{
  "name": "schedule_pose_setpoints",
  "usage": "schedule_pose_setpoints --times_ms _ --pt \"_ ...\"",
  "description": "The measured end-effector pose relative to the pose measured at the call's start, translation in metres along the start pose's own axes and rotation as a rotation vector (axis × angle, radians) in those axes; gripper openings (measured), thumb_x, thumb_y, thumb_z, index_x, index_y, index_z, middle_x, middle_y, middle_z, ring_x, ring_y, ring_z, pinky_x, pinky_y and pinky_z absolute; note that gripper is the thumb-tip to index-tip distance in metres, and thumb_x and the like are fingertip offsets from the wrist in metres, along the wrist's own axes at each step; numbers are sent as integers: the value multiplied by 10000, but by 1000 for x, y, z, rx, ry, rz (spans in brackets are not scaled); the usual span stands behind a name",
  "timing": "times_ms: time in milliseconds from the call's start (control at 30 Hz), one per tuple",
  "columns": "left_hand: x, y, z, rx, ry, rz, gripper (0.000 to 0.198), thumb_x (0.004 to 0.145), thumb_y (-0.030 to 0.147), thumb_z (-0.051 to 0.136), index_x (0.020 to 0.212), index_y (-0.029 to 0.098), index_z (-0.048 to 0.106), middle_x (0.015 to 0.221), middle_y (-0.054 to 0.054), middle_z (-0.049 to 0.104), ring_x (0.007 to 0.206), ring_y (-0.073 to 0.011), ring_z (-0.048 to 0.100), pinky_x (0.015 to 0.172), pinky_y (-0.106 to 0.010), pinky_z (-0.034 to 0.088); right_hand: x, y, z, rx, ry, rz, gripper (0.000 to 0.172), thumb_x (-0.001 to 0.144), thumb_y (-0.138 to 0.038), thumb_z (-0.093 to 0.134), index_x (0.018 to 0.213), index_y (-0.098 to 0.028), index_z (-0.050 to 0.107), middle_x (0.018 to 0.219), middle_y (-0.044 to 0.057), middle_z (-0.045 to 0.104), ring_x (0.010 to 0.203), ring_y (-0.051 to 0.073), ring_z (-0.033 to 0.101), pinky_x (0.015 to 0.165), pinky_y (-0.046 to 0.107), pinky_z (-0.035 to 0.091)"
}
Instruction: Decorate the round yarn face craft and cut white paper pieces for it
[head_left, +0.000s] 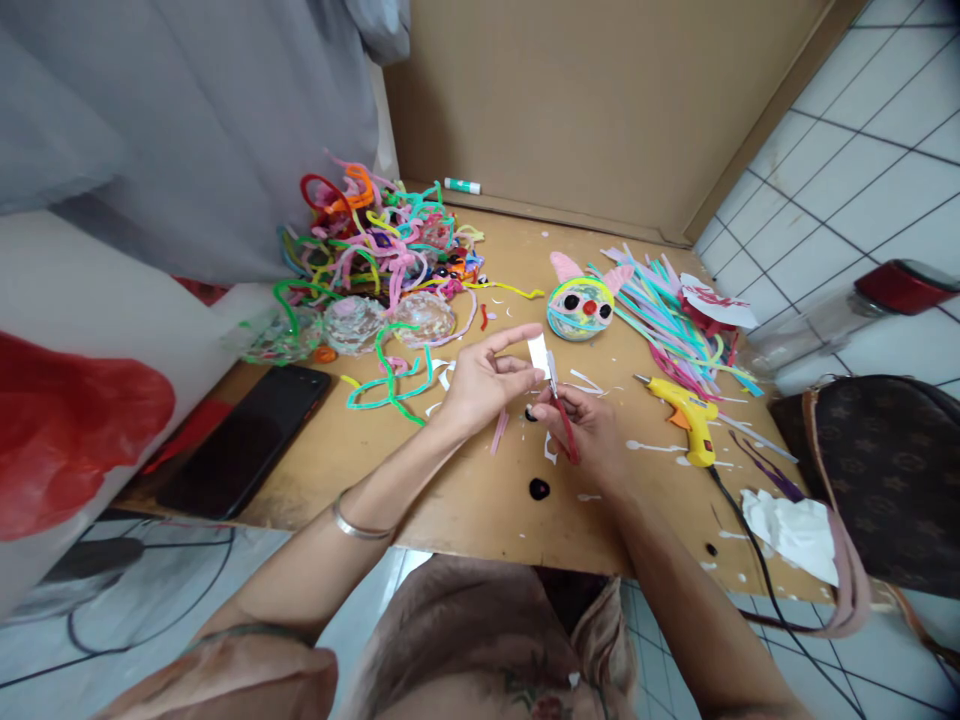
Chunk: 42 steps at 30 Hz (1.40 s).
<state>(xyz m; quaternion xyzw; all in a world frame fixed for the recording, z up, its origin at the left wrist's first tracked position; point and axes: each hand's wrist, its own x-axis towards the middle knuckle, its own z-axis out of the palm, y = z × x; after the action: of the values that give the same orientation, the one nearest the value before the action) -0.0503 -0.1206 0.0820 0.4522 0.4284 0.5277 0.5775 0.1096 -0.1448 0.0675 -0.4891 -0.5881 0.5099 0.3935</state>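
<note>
My left hand point(486, 375) pinches a small white paper piece point(538, 352) between thumb and fingers, the index finger stretched out above it. My right hand point(592, 425) is closed on red-handled scissors point(564, 420), whose blades meet the paper's right edge. Both hands hover over a low wooden board point(480, 500). Small black dots point(538, 489) and white paper scraps lie under the hands.
A pile of coloured pipe cleaners point(375, 240) lies at the back left, and a round pipe-cleaner face point(581, 308) with pink ears sits beside loose strands point(667, 310). A yellow glue gun point(690, 418) lies right, a black phone point(247, 440) left, a brown bag point(885, 470) far right.
</note>
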Motion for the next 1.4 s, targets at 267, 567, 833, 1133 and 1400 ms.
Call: schedule_pose_setpoints --times_ms 267,567,833,1133,1400 --pt "5 -7 -4 17 14 118 507 721 292 789 1202 151 716 787 -52 766 669 -124 667 661 -242 532 -1 0 0 -8 11 -12 498 671 -665 779 733 -208 591 567 -59 465 442 88 416 416 241 351" --pt "11 -14 -5 36 85 185 395 698 227 777 1086 154 763 771 -44 760 684 -120 660 685 -245 536 1 4 1 -8 18 -27 479 666 -636 792 788 -208 617 590 -59 461 475 96 422 429 244 356" --pt "4 -9 -1 50 21 107 394 686 226 774 1071 143 764 752 -43 752 612 -103 625 587 -220 509 3 7 -1 -29 32 -43 496 670 -638 796 827 -206 610 644 -47 486 531 104 451 477 247 391" --pt "5 -9 -1 27 -3 117 522 681 227 790 1192 142 722 767 -51 765 615 -106 640 567 -214 504 0 5 1 -40 56 -37 513 686 -691 759 831 -214 635 616 -52 447 514 107 421 453 249 368" --pt "5 -9 -2 26 -10 99 517 700 210 778 1208 134 720 791 -69 770 626 -118 655 596 -242 528 0 8 2 -66 58 -70 511 702 -705 733 782 -213 622 589 -53 435 473 99 410 429 249 336"
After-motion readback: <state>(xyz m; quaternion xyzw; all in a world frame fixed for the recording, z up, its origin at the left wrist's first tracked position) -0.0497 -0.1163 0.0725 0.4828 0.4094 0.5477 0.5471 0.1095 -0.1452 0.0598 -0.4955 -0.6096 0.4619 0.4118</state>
